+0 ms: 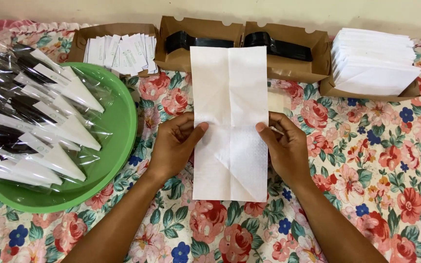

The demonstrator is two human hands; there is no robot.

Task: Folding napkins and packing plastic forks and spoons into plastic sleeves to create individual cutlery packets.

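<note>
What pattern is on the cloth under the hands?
A floral print, red, pink and blue flowers on a cream tablecloth, clearest in the head view.
</note>
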